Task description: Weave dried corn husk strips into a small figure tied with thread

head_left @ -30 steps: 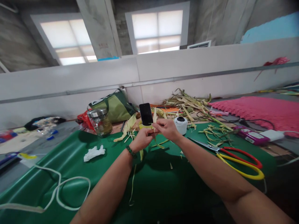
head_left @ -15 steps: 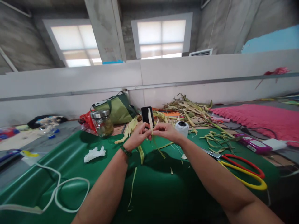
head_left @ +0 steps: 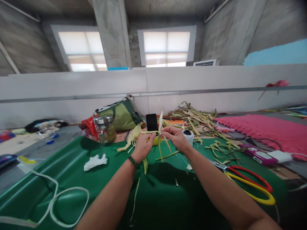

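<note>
Between my hands, pale corn husk strips are gathered at one point, with ends standing up, sideways and hanging down. My right hand pinches the husk near this gathering point. My left hand is closed at the strip that runs sideways; its fingers are partly hidden. On my left wrist is a dark green beaded bracelet. Behind the hands a black phone stands propped up. A yellow object shows partly behind my left thumb. Beside my right hand stands a spool of white thread.
Red-and-yellow-handled scissors lie right on the green mat. A glass jar, green bag and husk pile stand behind. Crumpled white tissue and a white cable lie left, cut husk bits right.
My hands have moved slightly apart, the left one lower and turned back-up. The husk strips now spread in several directions. The view has tilted up a little.
</note>
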A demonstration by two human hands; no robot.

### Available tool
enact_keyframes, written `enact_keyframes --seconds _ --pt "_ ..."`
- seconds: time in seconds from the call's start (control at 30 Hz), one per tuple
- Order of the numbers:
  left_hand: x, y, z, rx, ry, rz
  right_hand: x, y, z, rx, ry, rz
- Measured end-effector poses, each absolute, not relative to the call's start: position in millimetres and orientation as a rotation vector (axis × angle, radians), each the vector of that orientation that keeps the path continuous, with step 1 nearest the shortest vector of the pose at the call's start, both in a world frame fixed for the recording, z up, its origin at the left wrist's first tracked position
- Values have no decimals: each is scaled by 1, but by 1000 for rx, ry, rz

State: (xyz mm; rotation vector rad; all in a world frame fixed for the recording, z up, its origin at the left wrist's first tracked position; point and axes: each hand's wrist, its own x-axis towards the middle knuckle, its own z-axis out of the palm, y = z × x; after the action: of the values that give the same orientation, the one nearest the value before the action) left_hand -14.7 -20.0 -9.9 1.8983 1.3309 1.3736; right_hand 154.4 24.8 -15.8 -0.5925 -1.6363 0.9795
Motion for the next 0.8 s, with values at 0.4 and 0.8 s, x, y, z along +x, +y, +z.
enact_keyframes --seconds 0.4,0.8 --pt "-18 -16 -10 1868 1164 1405 146 16 -19 -596 -1818 948" --pt "-16 -19 -7 1814 1154 1362 146 9 -16 -623 -1849 837"
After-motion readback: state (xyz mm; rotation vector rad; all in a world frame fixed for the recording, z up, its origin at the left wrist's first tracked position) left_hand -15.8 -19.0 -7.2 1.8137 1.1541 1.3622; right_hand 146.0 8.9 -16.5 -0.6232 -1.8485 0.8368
